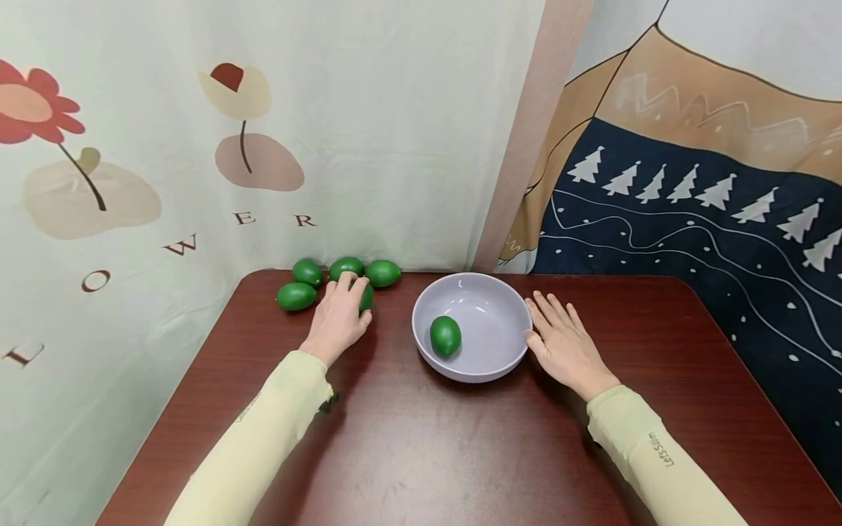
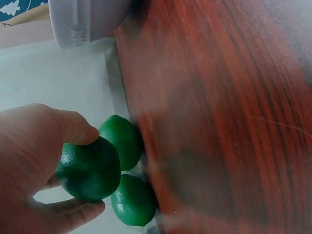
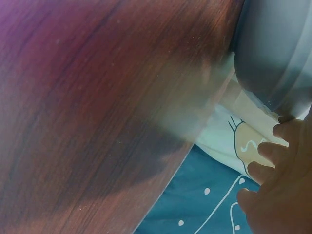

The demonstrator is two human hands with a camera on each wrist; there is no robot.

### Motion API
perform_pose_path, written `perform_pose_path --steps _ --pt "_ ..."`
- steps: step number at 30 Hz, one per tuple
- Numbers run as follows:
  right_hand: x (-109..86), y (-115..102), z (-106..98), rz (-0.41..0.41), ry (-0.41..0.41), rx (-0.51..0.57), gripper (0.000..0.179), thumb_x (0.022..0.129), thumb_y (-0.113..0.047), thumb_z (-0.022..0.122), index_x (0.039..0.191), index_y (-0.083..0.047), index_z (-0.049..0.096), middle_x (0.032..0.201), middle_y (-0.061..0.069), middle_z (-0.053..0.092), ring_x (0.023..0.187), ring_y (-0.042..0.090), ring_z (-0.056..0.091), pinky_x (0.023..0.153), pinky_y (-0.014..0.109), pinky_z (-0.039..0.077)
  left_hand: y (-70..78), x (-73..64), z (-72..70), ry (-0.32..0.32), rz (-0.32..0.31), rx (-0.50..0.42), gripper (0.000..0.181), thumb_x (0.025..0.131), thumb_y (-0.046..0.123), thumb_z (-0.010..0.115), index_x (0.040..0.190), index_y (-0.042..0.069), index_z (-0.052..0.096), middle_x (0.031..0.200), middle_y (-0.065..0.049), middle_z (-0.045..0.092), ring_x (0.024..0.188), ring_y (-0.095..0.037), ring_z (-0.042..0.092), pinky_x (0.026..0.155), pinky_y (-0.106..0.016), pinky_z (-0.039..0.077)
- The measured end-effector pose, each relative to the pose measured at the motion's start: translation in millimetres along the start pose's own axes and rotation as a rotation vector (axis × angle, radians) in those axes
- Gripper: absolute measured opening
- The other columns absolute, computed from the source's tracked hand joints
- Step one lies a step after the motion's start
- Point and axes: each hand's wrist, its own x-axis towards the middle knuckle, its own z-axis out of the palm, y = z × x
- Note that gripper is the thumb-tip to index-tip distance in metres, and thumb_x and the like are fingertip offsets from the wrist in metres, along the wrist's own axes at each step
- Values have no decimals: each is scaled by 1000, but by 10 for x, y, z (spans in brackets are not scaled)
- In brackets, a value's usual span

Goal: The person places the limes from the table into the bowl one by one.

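My left hand [image 1: 338, 315] holds a green lime [image 2: 90, 169] between thumb and fingers; in the head view the hand partly covers it. Around that hand lie several more limes, among them one at the left [image 1: 296, 296] and one at the back right [image 1: 383, 273]. A pale lavender bowl [image 1: 496, 321] stands upright to the right of them, with a single lime [image 1: 445, 336] inside, toward its left wall. My right hand [image 1: 564, 343], fingers straight and slightly spread, is at the bowl's right side, its thumb and fingertips right at the rim.
The dark red-brown wooden table [image 1: 421, 453] ends at a back edge just behind the limes and the bowl. A pale curtain with flower prints [image 1: 395, 131] hangs behind it, and a dark blue tree-patterned cloth [image 1: 658, 219] hangs at the right.
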Motion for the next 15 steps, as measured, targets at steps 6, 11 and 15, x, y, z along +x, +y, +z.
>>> perform_pose_path --steps 6,11,15 --pt "-8 1 3 -8 18 -2 63 107 -35 41 161 -4 33 169 17 24 158 38 14 126 58 10 47 13 -27 17 22 3 54 88 6 71 140 1 57 137 -19 49 112 -46 51 78 -56 56" --pt "-8 5 0 2 -1 5 63 107 -35 41 162 -4 32 170 16 22 159 37 12 127 57 8 82 26 -44 25 36 3 55 87 6 71 140 1 57 137 -19 50 114 -46 52 81 -56 56" --pt "-4 4 -2 5 -8 8 63 107 -36 41 162 -5 31 170 16 21 159 36 11 127 56 6 105 40 -48 38 53 3 54 87 6 72 139 1 58 136 -20 51 113 -46 53 81 -57 56"
